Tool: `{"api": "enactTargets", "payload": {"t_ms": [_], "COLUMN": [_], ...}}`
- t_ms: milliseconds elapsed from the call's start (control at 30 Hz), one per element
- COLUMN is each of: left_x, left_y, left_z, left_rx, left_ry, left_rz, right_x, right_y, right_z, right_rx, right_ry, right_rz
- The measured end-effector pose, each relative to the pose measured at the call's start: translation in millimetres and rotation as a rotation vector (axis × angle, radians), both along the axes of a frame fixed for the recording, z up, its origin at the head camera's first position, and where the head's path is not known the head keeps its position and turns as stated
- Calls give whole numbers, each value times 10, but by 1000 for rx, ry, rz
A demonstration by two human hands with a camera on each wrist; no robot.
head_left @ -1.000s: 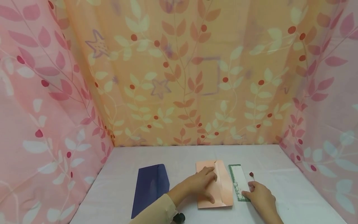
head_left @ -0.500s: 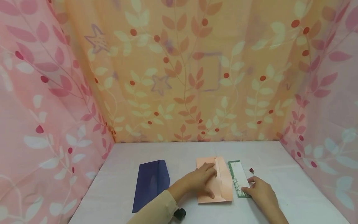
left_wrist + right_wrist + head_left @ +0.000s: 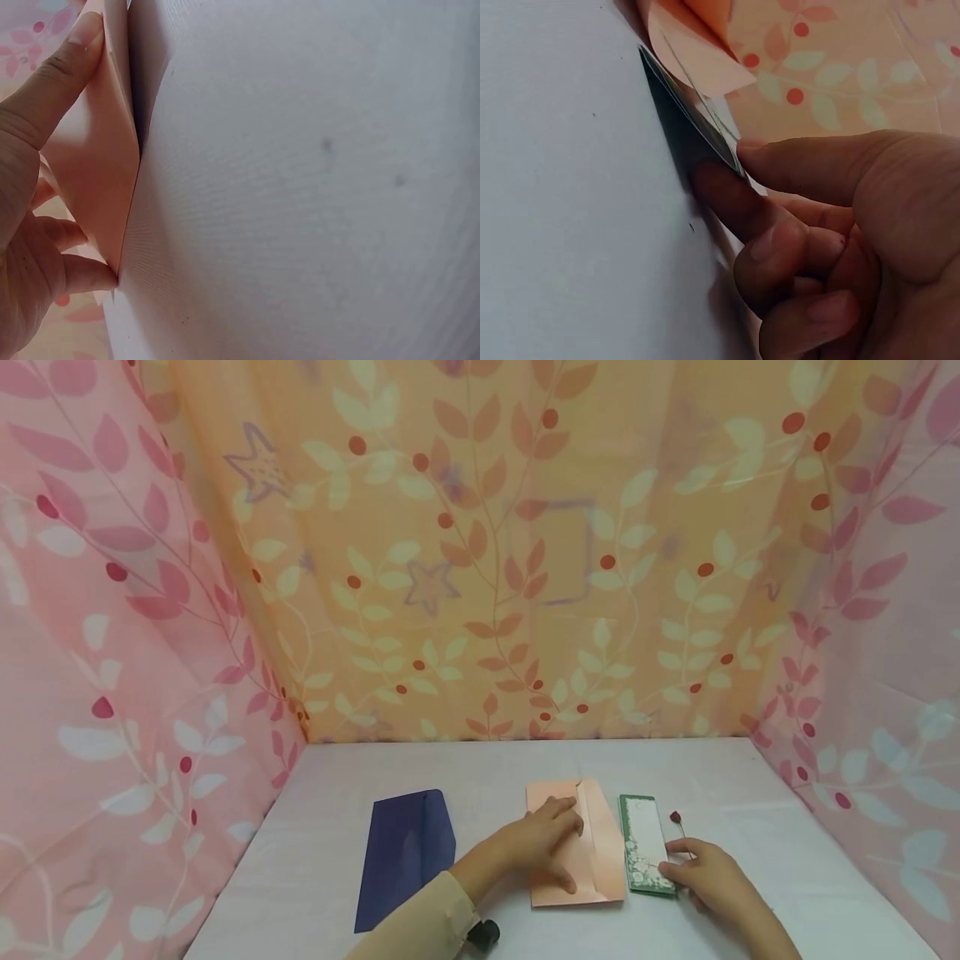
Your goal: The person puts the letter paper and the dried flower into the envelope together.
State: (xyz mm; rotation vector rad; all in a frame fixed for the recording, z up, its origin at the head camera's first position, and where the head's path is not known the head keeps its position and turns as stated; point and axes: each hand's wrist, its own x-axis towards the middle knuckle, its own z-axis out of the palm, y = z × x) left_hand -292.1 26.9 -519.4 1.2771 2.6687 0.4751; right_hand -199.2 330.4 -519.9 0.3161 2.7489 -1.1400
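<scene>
A peach envelope [image 3: 606,852] lies on the white table with its flap to the right. My left hand [image 3: 536,847] rests on it, fingers spread; the left wrist view shows the thumb and fingers against the envelope [image 3: 97,154]. Just right of the envelope is a narrow card [image 3: 643,843] with a green floral border and a white middle. Its near right edge is pinched between the thumb and fingers of my right hand [image 3: 712,872]; in the right wrist view the card [image 3: 694,124] is seen edge-on, slightly raised. A small dark red flower [image 3: 676,817] on a thin stem lies beyond that hand.
To the left, a navy blue envelope [image 3: 401,852] lies on the table [image 3: 480,768], partly behind my left sleeve [image 3: 420,922]. A black device [image 3: 483,935] sits at the left wrist. Patterned cloth walls [image 3: 495,568] enclose the back and both sides.
My right hand has shifted slightly right with the card, which now stands a little farther from the peach envelope and straighter. The left hand stays in place on the envelope.
</scene>
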Motion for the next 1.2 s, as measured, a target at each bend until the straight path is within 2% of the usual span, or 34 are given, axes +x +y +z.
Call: {"api": "enactTargets", "payload": {"t_ms": [67, 233, 567, 900, 1200], "left_x": [-2, 0, 24, -20, -7], "left_y": [3, -6, -20, 3, 1], "left_z": [-1, 24, 46, 38, 13], "left_rx": [1, 1, 6, 13, 12], "left_ry": [11, 20, -2, 13, -33], "left_rz": [-4, -9, 0, 1, 1], "right_x": [17, 15, -8, -34, -16], "right_y": [23, 68, 144, 137, 84], "right_z": [-4, -21, -8, 63, 46], "right_rx": [-65, -141, -336, -403, -455], "right_ry": [-17, -11, 25, 50, 75], "right_rz": [-16, -9, 13, 34, 67]}}
